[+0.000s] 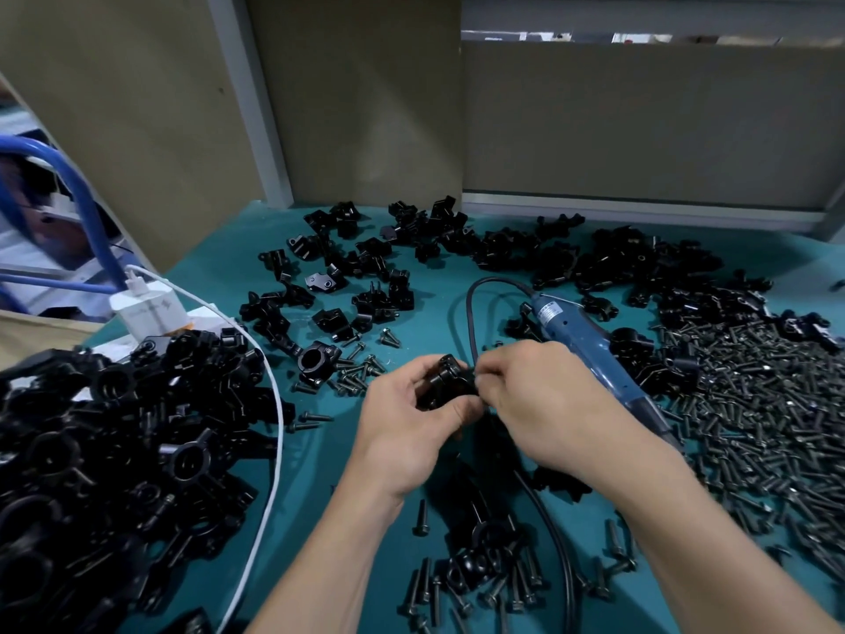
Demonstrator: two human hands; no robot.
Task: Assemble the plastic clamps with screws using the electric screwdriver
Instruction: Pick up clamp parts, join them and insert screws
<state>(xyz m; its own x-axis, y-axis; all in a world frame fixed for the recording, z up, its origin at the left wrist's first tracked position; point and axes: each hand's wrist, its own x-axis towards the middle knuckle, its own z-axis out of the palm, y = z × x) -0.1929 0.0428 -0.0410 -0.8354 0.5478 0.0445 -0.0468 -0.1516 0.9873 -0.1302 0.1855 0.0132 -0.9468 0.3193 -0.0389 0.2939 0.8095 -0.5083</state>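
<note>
At the near left of the bench (430,313) lies a big heap of clamps (114,450), all black. A white charger (151,308) and its white cable (274,427) are beside it. Further right, in the far middle, loose clamp parts (347,286) are scattered.

In the middle, a little above the bench, the left hand (411,437) grips one black clamp (446,382) with curled fingers. The right hand (544,404) pinches at the right side of this clamp with its fingertips. Probably it is setting a screw there, but the screw itself is too small to tell.

Just beside the right hand, on its far right side, the blue electric screwdriver (594,354) lies flat on the bench. Its long axis goes from far left, where the black cord comes out, to near right, where the narrow tip end points. The right hand is clearly the nearer one, so it seems this hand should take the tool. The tip must then be turned toward the clamp.

At the right spreads the pile of screws (754,427).
</note>
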